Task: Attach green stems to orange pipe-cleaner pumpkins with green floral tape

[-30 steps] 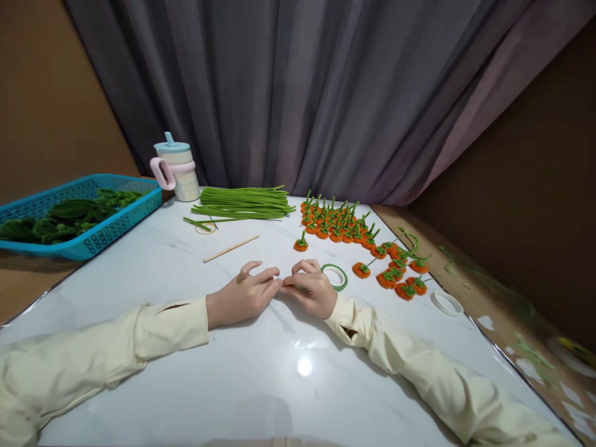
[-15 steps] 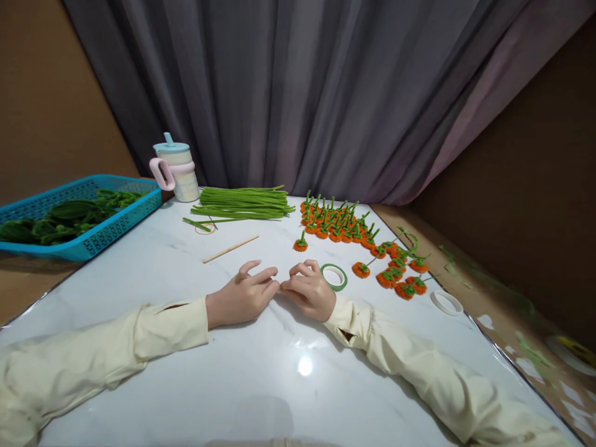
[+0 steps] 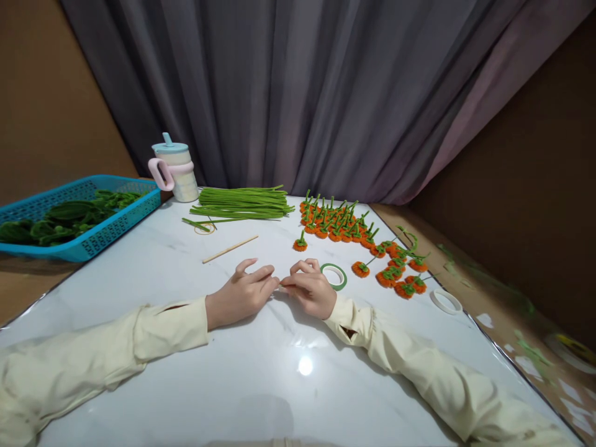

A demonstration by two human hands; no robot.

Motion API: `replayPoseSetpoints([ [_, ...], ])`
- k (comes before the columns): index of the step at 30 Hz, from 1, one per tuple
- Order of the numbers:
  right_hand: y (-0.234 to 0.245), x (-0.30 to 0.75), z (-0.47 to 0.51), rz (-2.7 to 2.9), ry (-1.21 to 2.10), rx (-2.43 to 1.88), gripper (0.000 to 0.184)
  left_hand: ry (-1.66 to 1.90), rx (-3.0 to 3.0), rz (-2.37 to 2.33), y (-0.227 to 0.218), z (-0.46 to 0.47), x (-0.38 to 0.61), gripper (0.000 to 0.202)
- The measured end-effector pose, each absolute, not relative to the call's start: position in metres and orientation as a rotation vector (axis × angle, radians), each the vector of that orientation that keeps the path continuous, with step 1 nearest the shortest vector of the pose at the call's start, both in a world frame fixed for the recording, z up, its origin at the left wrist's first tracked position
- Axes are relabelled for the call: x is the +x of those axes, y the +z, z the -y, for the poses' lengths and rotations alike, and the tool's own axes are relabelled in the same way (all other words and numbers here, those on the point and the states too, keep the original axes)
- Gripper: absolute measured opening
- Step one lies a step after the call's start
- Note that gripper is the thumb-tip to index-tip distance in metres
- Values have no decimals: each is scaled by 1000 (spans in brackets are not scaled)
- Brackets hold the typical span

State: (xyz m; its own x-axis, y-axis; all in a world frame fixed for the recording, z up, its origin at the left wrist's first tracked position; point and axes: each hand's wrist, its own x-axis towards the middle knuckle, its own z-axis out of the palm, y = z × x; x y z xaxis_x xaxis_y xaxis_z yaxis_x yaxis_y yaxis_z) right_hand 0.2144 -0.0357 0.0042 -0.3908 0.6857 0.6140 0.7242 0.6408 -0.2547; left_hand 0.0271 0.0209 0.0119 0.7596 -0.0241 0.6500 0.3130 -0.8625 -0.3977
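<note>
Over the middle of the white table, my left hand [image 3: 244, 290] and my right hand [image 3: 310, 287] meet at the fingertips. Thumb and index finger of each are pinched together; whatever lies between them is too small and hidden to make out. Close to the right hand's knuckles lies a roll of green tape [image 3: 342, 277]. Beyond the hands a single orange pom-pom with a green stem [image 3: 300, 244] stands on the table. Past the left hand rests a thin wooden stick [image 3: 230, 249].
A bundle of green pipe-cleaner stems [image 3: 242, 203] lies at the back, beside a lidded cup [image 3: 185, 180]. Many orange pieces with green tops [image 3: 344, 234] spread to the right, near a white ring [image 3: 446, 302]. A blue basket [image 3: 107, 225] holds green leaves [image 3: 69, 214] at left.
The fingertips of both hands have shifted very slightly while staying pinched together. Nothing on the table has moved.
</note>
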Motion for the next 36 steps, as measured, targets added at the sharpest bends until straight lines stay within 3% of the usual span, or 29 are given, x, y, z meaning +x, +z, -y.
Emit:
replayPoseSetpoints([
  [8, 5, 216, 36, 1993, 141, -1139, 1, -896, -2592, 309, 7, -24, 27, 25],
  [13, 5, 216, 35, 1940, 195, -1194, 4, -916, -2645, 330, 10, -22, 28, 13],
  [20, 4, 214, 37, 2012, 141, -1096, 4, -992, -2663, 249, 9, -24, 28, 25],
  [36, 6, 212, 37, 2016, -211, -1051, 20, -1030, -2600, 330, 10, -23, 27, 24],
])
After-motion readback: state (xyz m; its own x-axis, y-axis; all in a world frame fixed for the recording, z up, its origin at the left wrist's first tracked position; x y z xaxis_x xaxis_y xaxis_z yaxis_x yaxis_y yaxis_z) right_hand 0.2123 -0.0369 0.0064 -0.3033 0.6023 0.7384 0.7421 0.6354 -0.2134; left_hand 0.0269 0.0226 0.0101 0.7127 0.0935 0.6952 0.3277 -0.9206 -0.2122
